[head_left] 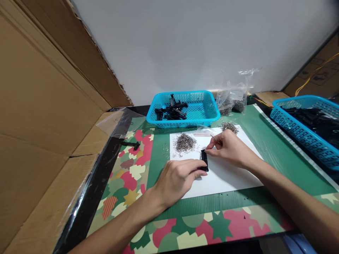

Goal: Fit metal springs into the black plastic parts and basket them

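Observation:
My left hand (182, 176) grips a small black plastic part (204, 157) by its near end, over a white sheet of paper (222, 181). At the far end of that part, the fingertips of my right hand (226, 148) are pinched together. A thin metal tool (215, 139) with a pointed tip sticks out of the right hand, lying between thumb and fingers. Whether the right fingertips also hold a tiny piece is too small to tell. Just beyond my left hand lies a pile of small metal pieces (184, 142), with a second pile (230, 127) behind my right hand.
A blue basket (182, 123) with black parts stands at the back. Another blue basket (304, 128), full of black parts, is at right. Plastic bags (234, 100) of metal pieces lean near the wall. One black part (131, 144) lies at left, beside cardboard (47, 116).

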{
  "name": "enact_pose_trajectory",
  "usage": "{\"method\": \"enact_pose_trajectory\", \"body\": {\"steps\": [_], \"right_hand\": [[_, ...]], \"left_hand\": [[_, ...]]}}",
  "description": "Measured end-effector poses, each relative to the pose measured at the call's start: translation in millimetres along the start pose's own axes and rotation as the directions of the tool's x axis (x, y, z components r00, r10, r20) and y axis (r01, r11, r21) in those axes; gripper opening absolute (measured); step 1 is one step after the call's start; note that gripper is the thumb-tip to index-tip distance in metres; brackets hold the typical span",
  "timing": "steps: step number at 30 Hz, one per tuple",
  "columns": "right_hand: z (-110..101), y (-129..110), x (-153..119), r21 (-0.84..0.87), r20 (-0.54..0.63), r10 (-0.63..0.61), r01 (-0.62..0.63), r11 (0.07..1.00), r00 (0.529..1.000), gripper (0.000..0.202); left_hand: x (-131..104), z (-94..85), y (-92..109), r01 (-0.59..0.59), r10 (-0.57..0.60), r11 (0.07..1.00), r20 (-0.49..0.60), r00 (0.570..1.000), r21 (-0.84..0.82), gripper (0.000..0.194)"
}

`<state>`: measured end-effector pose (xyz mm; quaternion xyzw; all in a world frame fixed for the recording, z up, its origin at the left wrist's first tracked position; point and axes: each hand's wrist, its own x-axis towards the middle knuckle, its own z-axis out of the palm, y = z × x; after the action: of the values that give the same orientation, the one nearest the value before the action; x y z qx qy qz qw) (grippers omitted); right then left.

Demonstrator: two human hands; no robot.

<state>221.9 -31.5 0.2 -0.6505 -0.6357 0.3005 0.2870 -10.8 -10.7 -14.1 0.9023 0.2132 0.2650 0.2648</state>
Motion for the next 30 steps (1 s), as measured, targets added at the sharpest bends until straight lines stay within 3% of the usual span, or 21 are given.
{"method": "enact_pose_trajectory", "body": {"steps": [9, 17, 23, 30], "right_hand": [[1.9, 12.8, 2.9, 0.159, 0.092, 0.033, -0.048, 0.986, 0.995, 0.027], [-13.4, 13.6, 0.2, 0.145, 0.226, 0.038, -0.072, 0.987, 0.973, 0.030], [-14.9, 12.9, -2.4, 0.199, 0.027, 0.075, -0.079, 0.977, 0.997, 0.049], [-20.8, 18.5, 0.0, 0.016, 0.139, -0.011, 0.009, 1.000, 0.990, 0.033]], "left_hand": [[1.3, -0.5, -0.1, 0.121, -0.120, 0.989, 0.021, 0.993, -0.085, 0.012], [2.3, -2.6, 2.0, 0.184, -0.181, 0.980, 0.050, 0.982, -0.070, 0.017], [2.4, -2.0, 0.5, 0.117, -0.112, 0.990, 0.068, 0.991, -0.075, 0.021], [2.5, -3.4, 4.6, 0.097, -0.098, 0.995, -0.024, 0.995, -0.040, 0.020]]}}
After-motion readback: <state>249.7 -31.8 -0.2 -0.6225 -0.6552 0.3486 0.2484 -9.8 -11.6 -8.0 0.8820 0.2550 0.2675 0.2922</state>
